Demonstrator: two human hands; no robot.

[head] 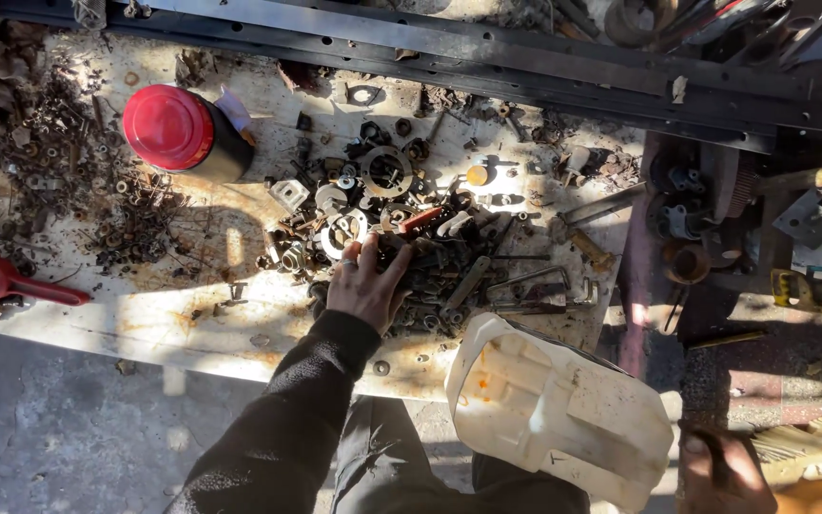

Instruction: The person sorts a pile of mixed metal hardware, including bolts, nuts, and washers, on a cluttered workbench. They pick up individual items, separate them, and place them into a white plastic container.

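My left hand (366, 284), in a black sleeve and with a ring on one finger, rests palm down on a heap of rusty nuts, bolts and washers (430, 262) on the pale workbench (192, 319). Its fingers are spread into the parts, and I cannot see anything gripped. My right hand (715, 468) is in shadow at the lower right. It holds the edge of a white cut-open plastic container (554, 409), tilted just off the bench's front edge.
A dark can with a red lid (171, 128) stands at the back left. A red-handled tool (7, 282) lies at the left edge. Metal rings (387, 169), a second scrap pile (97, 190), long steel bars (487, 52) and rusty parts on the right (687, 219) surround the heap.
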